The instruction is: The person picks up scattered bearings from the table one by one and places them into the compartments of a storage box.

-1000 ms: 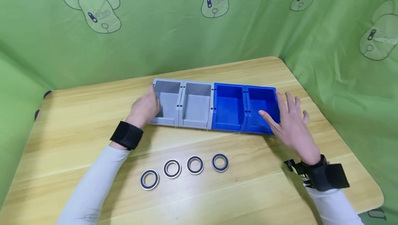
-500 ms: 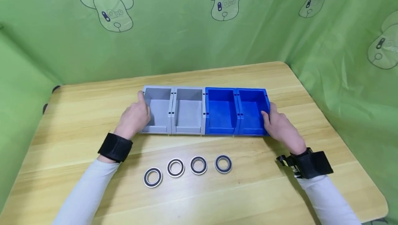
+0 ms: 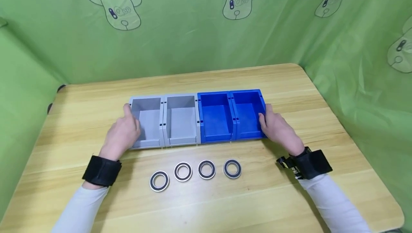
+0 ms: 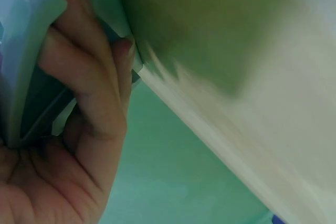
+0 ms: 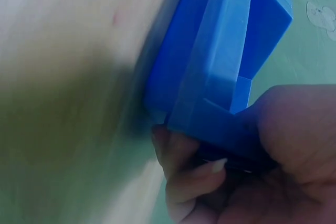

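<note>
Two grey bins, the left grey bin (image 3: 146, 143) and the inner grey bin (image 3: 182, 141), stand in a row with two blue bins, the inner blue bin (image 3: 217, 138) and the right blue bin (image 3: 249, 134). My left hand (image 3: 121, 132) grips the row's left end, thumb over the grey rim. In the left wrist view its fingers (image 4: 86, 77) curl under the grey side wall. At the other end my right hand (image 3: 280, 128) holds the right blue bin, thumb inside the wall and fingers (image 5: 194, 182) curled beneath it. All the bins' insides look bare.
Several ball bearings lie in a loose line in front of the bins, from the left bearing (image 3: 159, 173) to the right bearing (image 3: 232, 162). The wooden table (image 3: 206, 208) has green printed cloth (image 3: 180, 47) behind it and at both sides.
My right hand has come from spread fingers beside the row to a grip on the right blue bin. The joined bins have shifted left and slightly nearer, with both hands on them.
</note>
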`<state>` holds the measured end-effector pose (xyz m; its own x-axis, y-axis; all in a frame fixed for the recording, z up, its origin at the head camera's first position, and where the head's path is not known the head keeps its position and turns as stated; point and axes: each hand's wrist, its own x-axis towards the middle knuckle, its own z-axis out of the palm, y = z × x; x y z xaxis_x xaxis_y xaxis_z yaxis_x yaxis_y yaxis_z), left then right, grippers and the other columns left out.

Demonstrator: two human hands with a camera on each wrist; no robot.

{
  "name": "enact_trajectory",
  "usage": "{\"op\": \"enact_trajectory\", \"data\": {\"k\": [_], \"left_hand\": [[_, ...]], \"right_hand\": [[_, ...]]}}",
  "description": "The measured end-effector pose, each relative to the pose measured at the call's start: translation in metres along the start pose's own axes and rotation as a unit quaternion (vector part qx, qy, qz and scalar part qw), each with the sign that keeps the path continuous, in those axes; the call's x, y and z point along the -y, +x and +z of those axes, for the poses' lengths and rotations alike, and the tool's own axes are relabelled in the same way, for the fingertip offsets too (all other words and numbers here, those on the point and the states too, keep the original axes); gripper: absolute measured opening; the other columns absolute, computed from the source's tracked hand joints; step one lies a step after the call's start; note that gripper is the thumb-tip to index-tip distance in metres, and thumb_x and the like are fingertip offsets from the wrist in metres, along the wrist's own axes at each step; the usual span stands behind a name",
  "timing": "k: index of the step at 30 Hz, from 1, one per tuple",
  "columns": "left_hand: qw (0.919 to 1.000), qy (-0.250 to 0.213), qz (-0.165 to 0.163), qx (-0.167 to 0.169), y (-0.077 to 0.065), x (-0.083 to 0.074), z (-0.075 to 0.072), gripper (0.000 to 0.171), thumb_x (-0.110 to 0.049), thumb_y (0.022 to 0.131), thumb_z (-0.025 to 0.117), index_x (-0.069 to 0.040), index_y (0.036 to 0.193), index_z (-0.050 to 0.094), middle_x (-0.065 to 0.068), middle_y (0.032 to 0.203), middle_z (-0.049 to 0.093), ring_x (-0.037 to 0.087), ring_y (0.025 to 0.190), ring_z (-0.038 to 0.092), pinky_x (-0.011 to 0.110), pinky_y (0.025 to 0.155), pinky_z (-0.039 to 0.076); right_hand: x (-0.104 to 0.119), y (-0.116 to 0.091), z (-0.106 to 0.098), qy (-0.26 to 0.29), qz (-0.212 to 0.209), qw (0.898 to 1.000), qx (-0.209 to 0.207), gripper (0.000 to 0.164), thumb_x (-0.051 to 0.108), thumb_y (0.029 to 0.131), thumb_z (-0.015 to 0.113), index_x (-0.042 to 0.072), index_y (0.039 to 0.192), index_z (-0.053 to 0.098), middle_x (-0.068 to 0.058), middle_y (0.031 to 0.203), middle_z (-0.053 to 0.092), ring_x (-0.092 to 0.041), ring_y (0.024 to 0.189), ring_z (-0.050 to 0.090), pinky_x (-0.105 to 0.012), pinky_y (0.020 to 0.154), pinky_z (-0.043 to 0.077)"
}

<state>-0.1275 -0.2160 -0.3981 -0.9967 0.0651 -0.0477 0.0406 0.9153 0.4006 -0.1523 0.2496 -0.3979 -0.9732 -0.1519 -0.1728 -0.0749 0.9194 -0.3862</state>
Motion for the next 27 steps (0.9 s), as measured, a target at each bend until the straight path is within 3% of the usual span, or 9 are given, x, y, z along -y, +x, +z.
{"op": "enact_trajectory", "data": {"k": [5,9,13,15,17,19,21,24,27], "left_hand": [[0.9997,0.003,0.006,-0.025,-0.017,0.004,0.0,0.046,-0.008,0.102,0.03,0.019,0.138,0.02,0.005,0.051,0.042,0.019,0.035,0.042,0.028,0.032,0.03],[0.9997,0.002,-0.008,-0.024,-0.029,0.006,0.0,0.046,-0.01,0.103,0.03,0.018,0.138,0.02,0.005,0.051,0.043,0.019,0.035,0.042,0.028,0.032,0.031],[0.9995,0.001,-0.01,-0.031,-0.036,0.006,0.001,0.044,-0.009,0.104,0.03,0.018,0.137,0.022,0.007,0.051,0.044,0.019,0.034,0.043,0.029,0.03,0.032],[0.9994,-0.001,-0.007,-0.034,-0.036,0.005,0.002,0.044,-0.009,0.104,0.03,0.018,0.137,0.022,0.008,0.051,0.044,0.019,0.033,0.042,0.03,0.029,0.033],[0.9994,-0.001,-0.006,-0.034,-0.036,0.005,0.003,0.044,-0.01,0.104,0.03,0.018,0.138,0.022,0.007,0.051,0.044,0.019,0.033,0.042,0.029,0.029,0.033],[0.9994,0.001,-0.006,-0.034,-0.036,0.005,0.003,0.046,-0.01,0.104,0.031,0.018,0.139,0.021,0.007,0.05,0.044,0.019,0.033,0.042,0.029,0.029,0.032],[0.9992,0.006,-0.011,-0.037,-0.035,0.005,0.003,0.047,-0.01,0.104,0.031,0.018,0.14,0.02,0.007,0.05,0.043,0.019,0.033,0.042,0.029,0.029,0.031],[0.9988,0.015,-0.011,-0.046,-0.036,0.005,0.003,0.046,-0.01,0.103,0.032,0.018,0.139,0.021,0.008,0.05,0.043,0.021,0.033,0.043,0.029,0.029,0.031],[0.9983,0.018,-0.007,-0.055,-0.036,0.006,0.004,0.045,-0.009,0.103,0.033,0.018,0.138,0.022,0.008,0.05,0.043,0.021,0.033,0.043,0.03,0.029,0.031]], "right_hand": [[0.006,-0.007,0.004,0.005,-0.007,1.0,0.003,0.036,0.022,0.11,0.034,-0.008,0.129,0.033,-0.013,0.073,0.05,-0.025,0.06,0.055,-0.032,0.049,0.041],[0.008,-0.011,0.006,0.013,-0.005,1.0,0.015,0.039,0.024,0.11,0.034,-0.008,0.132,0.032,-0.012,0.073,0.05,-0.024,0.059,0.055,-0.031,0.047,0.04],[0.011,-0.018,0.004,0.01,-0.006,1.0,0.003,0.054,0.034,0.111,0.035,-0.007,0.146,0.029,-0.027,0.092,0.061,-0.035,0.072,0.065,-0.039,0.053,0.048],[0.012,-0.024,0.002,0.0,-0.009,0.999,-0.041,0.063,0.042,0.109,0.039,-0.001,0.153,0.027,-0.032,0.105,0.061,-0.04,0.079,0.065,-0.042,0.054,0.049],[0.016,-0.033,-0.001,-0.011,-0.027,0.993,-0.113,0.067,0.046,0.106,0.048,0.005,0.156,0.03,-0.03,0.114,0.06,-0.039,0.084,0.063,-0.041,0.055,0.049],[0.022,-0.043,-0.004,-0.011,-0.075,0.98,-0.187,0.065,0.042,0.102,0.059,0.007,0.153,0.039,-0.023,0.104,0.06,-0.034,0.081,0.059,-0.037,0.054,0.046],[0.03,-0.054,-0.004,-0.004,-0.141,0.965,-0.223,0.056,0.033,0.097,0.069,0.007,0.144,0.051,-0.014,0.095,0.061,-0.026,0.078,0.058,-0.033,0.054,0.046],[0.045,-0.073,0.002,0.004,-0.235,0.955,-0.181,0.042,0.024,0.091,0.076,0.005,0.127,0.065,-0.008,0.094,0.068,-0.018,0.077,0.064,-0.026,0.058,0.052],[0.056,-0.091,0.016,-0.011,-0.252,0.964,-0.08,0.042,0.035,0.088,0.079,0.011,0.121,0.069,-0.004,0.099,0.07,-0.01,0.073,0.063,-0.02,0.059,0.052]]}}
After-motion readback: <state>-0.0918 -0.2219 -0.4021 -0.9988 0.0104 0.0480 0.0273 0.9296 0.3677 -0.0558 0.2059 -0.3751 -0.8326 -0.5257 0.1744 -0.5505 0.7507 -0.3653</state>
